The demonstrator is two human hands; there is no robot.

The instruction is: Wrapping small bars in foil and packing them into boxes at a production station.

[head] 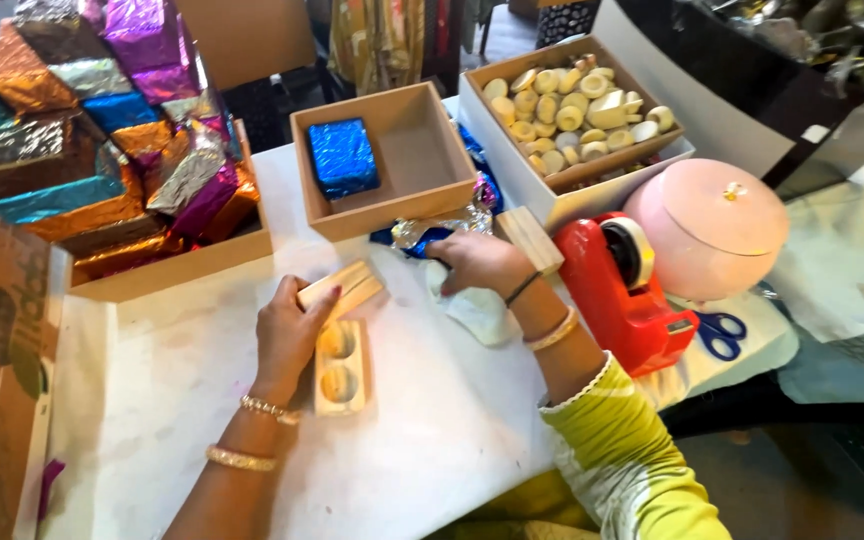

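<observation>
On a white-covered table (202, 400), a small wooden tray (341, 368) with two round yellow pieces seated in its hollows is shown lying near the middle, directly under the left hand (287, 335). That hand is closed around a flat wooden lid (344, 289), gripped by its long edges and held tilted just above the tray's far end, while the right hand (479, 262) is laid flat, fingers together, on a crumple of blue and silver foil (422, 238) and a scrap of white paper (474, 312), with nothing visibly clamped in it. An open wooden box (422, 160) holding one blue foil-wrapped block (342, 157) is seen just beyond the hands, a larger box (167, 265) piled with wrapped blocks in many colours to the left, and a box of loose pale round pieces (572, 105) to the right. A red tape dispenser (622, 290), a pink lidded pot (709, 225) and blue-handled scissors (720, 333) are set near the right forearm. The tray and lid are judged light, stiff and smooth, best taken by the long sides between thumb and fingers and kept level, since the round pieces look only loosely seated and may be tipped out. The foil is judged thin, slippery and easily torn, so it is better handled by its edges.
</observation>
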